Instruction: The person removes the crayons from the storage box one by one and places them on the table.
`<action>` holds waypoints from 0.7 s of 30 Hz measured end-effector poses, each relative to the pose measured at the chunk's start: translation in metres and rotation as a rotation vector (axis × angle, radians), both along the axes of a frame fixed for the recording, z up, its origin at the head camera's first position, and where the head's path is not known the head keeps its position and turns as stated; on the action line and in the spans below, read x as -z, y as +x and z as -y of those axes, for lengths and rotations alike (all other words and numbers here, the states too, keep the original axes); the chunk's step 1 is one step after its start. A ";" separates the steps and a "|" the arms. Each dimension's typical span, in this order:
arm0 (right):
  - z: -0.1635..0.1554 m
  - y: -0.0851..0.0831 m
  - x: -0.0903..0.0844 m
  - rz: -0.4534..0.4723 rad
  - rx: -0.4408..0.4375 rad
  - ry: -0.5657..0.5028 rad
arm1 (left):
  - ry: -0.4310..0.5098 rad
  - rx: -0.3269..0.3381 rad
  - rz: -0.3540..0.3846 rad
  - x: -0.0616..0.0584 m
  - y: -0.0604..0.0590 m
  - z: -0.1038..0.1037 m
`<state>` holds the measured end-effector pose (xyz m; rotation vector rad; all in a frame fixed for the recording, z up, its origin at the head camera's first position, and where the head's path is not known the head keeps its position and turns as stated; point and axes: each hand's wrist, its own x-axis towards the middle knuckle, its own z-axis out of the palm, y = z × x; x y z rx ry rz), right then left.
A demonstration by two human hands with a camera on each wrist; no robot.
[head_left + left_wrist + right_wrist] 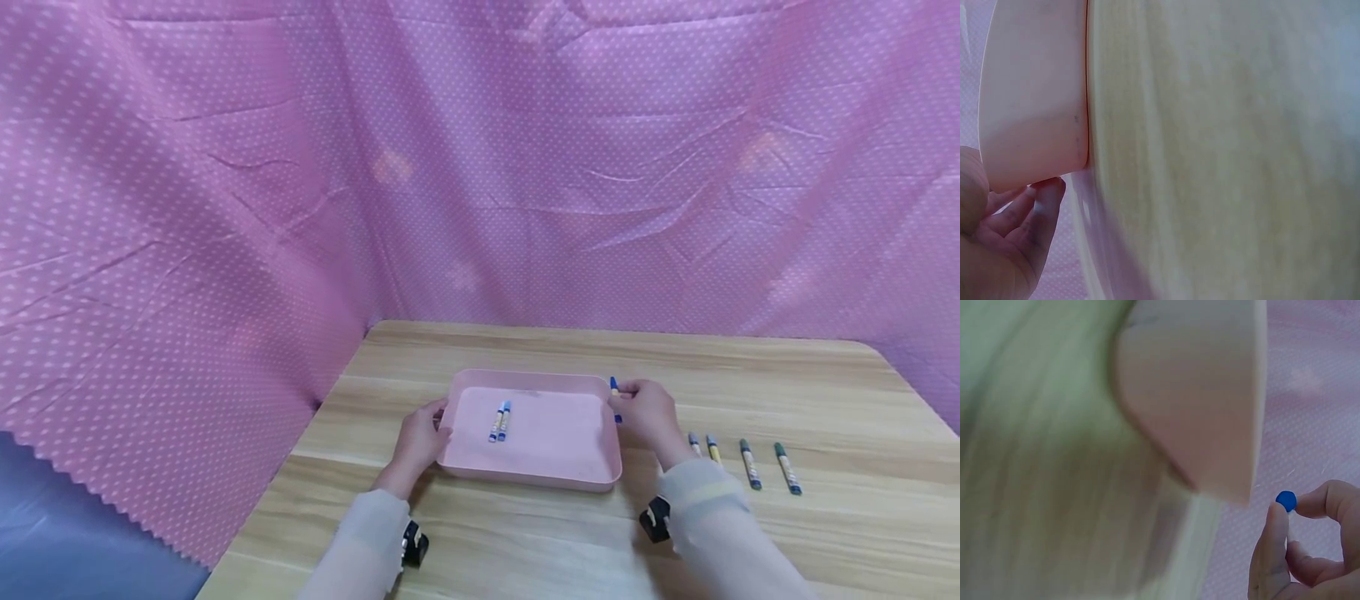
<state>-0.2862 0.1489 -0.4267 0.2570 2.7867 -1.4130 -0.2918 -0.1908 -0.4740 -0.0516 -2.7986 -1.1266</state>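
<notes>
Blue marker (614,398) pinched between thumb and fingertips of right hand (649,414), held upright just above the right rim of the pink tray (525,479); end cap shows in the right wrist view (1285,500). Left hand (417,440) rests with loosely bent fingers against the tray's left wall, gripping nothing. Two markers (500,421) lie side by side inside the tray. Four more markers (742,462) lie on the wooden table (750,367), right of the tray. Risk: the pinch is light and sits over the rim; a slip could drop the marker outside onto the table.
</notes>
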 end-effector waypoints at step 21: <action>-0.039 0.029 0.029 0.090 0.044 0.134 | 0.012 -0.005 0.018 -0.002 0.002 -0.002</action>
